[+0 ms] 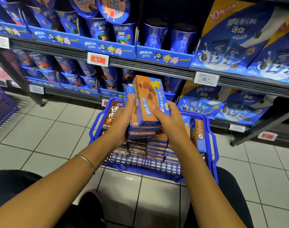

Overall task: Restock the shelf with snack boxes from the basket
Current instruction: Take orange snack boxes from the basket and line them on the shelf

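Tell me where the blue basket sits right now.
Head view, centre: the blue basket sits on the tiled floor before the shelf, directly under the left hand and right hand gripping a stack of orange boxes.

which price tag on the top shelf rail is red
The middle price tag, marked 5; the left tag and the right tag are white.

Tiled floor (41, 129) — a blue basket (212, 150) stands on it; the shelf (148, 65) holds blue cups (122, 32) and boxes (231, 38).

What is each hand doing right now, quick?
Left hand: grips the stack of orange-and-blue cardboard snack boxes on its left side.
Right hand: grips the same stack on its right side.
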Available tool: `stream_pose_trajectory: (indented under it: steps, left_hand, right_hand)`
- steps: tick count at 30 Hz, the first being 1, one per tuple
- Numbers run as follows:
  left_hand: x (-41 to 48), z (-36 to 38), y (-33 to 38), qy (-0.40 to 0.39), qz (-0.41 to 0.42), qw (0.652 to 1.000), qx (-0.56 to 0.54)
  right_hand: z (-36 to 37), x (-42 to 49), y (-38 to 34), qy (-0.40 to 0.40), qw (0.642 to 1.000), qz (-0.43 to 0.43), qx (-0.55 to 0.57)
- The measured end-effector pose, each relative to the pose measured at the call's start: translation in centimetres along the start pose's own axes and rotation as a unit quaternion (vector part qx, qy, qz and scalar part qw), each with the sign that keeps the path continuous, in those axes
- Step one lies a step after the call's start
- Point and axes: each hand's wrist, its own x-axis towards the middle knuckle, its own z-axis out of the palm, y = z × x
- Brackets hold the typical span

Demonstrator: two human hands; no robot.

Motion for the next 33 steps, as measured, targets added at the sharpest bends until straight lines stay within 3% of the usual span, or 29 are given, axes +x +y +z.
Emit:
stream_pose_trajectory:
  steps: [10, 17, 22, 26, 33]
  left_hand:
    - [0.1, 0.3, -0.1, -0.007, -0.002, 1.0, -0.016]
    - [-0.3, 1.4, 0.5, -0.012, -0.001, 1.0, -0.003]
    - [-0.2, 1.4, 1.2, -0.006, -0.04, 0.997, 0.061]
    - [-0.7, 1.6, 1.6, -0.073, -0.091, 0.993, -0.001]
    - [-0.9, 1.1, 1.1, -0.114, -0.071, 0.989, -0.062]
  right_hand:
    - [0.4, -0.5, -0.6, -0.023, 0.999, 0.004, 0.022]
    - [-0.4, 0.1, -0.1, -0.078, 0.991, 0.059, 0.086]
    - [-0.6, 0.1, 0.7, -0.037, 0.996, 0.045, 0.071]
    - [-0.6, 0.0, 1.5, -0.043, 0.998, 0.032, 0.028]
    - [-0.5, 0.0, 2.2, -0.066, 0.997, 0.038, -0.001]
